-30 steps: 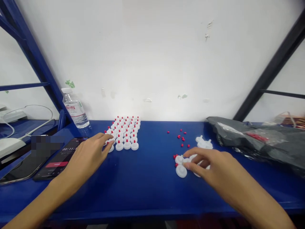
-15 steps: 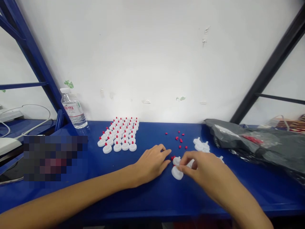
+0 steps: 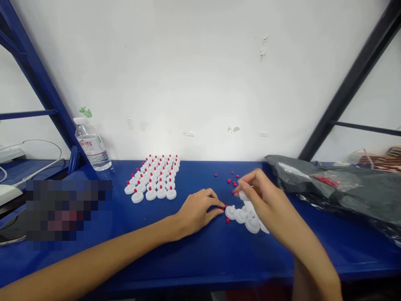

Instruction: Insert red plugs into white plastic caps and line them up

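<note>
My left hand (image 3: pixel 198 214) rests on the blue table, thumb and forefinger closed around a small red cap (image 3: pixel 223 208) beside other red caps. My right hand (image 3: pixel 266 205) is raised slightly above the table, its fingers pinching a white round lid (image 3: pixel 243 195), partly hidden by the hand. Several white lids with spouts (image 3: pixel 252 225) lie in a loose group below and beside my right hand. One red cap (image 3: pixel 227 220) sits just left of them. Farther back, loose red caps (image 3: pixel 234 184) are scattered near my right fingertips.
At the left stand rows of white lids topped with red caps (image 3: pixel 151 193). A water bottle (image 3: pixel 93 144) leans near the wall behind them. A dark grey plastic bag (image 3: pixel 300 179) with a clear packet of red pieces (image 3: pixel 327 181) on it lies at the right. Blue posts frame the left side.
My right hand has moved up and away from the front lids, lifting a white lid. The white lids now lie bunched near my left fingertips. My left fingers have closed on a red cap.
</note>
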A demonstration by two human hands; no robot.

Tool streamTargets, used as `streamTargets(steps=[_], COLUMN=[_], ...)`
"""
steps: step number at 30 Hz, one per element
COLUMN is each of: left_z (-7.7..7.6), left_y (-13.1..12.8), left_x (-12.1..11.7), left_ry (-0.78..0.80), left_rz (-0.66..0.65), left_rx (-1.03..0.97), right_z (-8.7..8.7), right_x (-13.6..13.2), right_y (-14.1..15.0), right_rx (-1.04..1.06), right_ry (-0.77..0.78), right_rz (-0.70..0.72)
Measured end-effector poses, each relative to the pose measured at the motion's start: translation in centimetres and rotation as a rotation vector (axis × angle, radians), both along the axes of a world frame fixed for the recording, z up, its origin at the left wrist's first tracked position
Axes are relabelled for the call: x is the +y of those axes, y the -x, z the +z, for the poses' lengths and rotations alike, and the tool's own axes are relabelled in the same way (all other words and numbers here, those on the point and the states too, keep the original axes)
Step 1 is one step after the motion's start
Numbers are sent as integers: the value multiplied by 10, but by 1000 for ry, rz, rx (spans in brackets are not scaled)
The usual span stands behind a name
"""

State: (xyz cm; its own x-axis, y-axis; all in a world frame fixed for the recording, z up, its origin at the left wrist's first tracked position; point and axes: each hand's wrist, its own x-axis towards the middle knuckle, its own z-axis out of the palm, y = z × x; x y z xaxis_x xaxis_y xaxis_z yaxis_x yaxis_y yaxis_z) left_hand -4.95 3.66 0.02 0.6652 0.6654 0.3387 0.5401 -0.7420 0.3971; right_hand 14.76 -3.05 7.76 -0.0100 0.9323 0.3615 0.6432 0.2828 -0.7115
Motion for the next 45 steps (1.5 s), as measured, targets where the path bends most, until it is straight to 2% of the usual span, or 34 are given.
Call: streamTargets(steps=[5,10,13,16,20,25,29,37,45], left_z=[2,21,29,30,29,30,32,36,34], left_y=[-2,6,11,15,16,15,15,15,16], left_x=[-1,-3,-1,1,-1,-3,-3,-8,-13], left_ry=[73,395,585,705,775,793,762,647,622], left_rz=[-10,97,90,32,-5,-11,-16,-14,34], left_rx=[-160,-554,-747,-833,-876,-876,-861,-846,-847], right_z=[-6,-12,-16,-19,-19,-20,-22,-23,-20], right_x=[14,21,23,24,24,26,29,31,28], right_y=[12,21,27,32,36,37,39,41,43], right_rx=[17,104,140,183,219,230,240,423,495], right_ry=[38,90,104,118,109,118,93,102,138], right_rz=[31,56,97,142,155,187,156,191,232])
